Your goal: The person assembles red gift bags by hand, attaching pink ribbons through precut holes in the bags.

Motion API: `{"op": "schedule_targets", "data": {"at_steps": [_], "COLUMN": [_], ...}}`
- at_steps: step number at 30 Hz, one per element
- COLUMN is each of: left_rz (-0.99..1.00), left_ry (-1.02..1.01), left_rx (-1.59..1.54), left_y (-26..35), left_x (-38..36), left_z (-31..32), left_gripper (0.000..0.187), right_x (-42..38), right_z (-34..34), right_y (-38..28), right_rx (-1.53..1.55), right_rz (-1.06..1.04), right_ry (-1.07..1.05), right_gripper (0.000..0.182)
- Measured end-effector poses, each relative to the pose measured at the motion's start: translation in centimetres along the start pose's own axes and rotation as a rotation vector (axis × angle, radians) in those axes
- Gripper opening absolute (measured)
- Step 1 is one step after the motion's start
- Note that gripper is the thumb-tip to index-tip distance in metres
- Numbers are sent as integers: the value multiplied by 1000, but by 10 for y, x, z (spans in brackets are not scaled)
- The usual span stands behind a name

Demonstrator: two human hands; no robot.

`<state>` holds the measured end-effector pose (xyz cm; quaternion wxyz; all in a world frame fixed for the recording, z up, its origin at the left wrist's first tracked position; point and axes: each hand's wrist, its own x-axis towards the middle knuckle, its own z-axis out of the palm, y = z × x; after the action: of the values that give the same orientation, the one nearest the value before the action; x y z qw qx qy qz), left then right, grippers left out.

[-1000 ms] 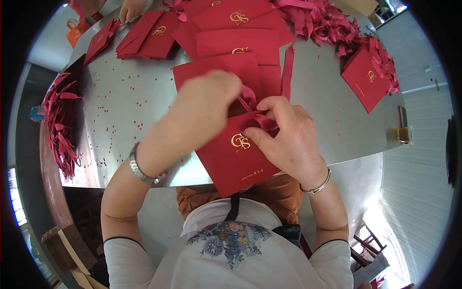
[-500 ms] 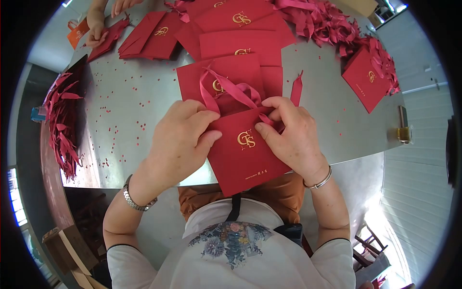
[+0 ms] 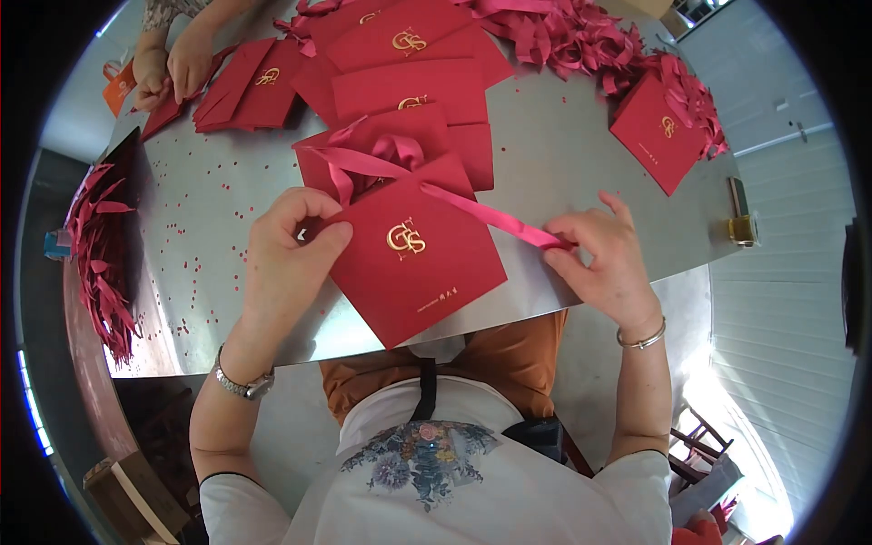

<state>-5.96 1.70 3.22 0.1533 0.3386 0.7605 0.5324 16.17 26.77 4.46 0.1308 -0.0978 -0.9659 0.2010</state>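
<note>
Thumb against fingers, our left hand [image 3: 295, 250] pinched the left side of the bag [image 3: 422, 282] at the near edge of the table [image 3: 577, 168]. Our right hand [image 3: 599, 259], reaching rightward, pinched the end of the ribbon [image 3: 495, 218]. Beyond it, bare table lay open toward the far-right bag [image 3: 656, 136].

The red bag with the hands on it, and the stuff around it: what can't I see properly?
All in the head view, now:
- Inside of the red bag: hidden by its front panel.
- Small print near its bottom: parts too small to read.
- Bag's edge under the left hand: thumb covers it.
- Pinched bit of ribbon: the right hand covers it.
- Person beyond the other hands: cut off by the top edge.
</note>
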Motion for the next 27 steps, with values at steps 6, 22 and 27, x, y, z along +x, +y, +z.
{"op": "schedule_targets", "data": {"at_steps": [6, 22, 27], "left_rz": [-123, -179, -302], "left_ry": [-6, -107, -150], "left_rx": [-26, 51, 9], "left_y": [-5, 11, 14], "left_x": [6, 6, 4], "left_z": [1, -8, -13], "left_gripper": [10, 21, 23], "right_x": [-33, -44, -12], "right_z": [-9, -4, -9], "right_y": [17, -26, -69], "right_rx": [188, 1313, 963], "right_rz": [159, -148, -113], "right_ry": [-53, 365, 374], "right_gripper": [20, 37, 35]}}
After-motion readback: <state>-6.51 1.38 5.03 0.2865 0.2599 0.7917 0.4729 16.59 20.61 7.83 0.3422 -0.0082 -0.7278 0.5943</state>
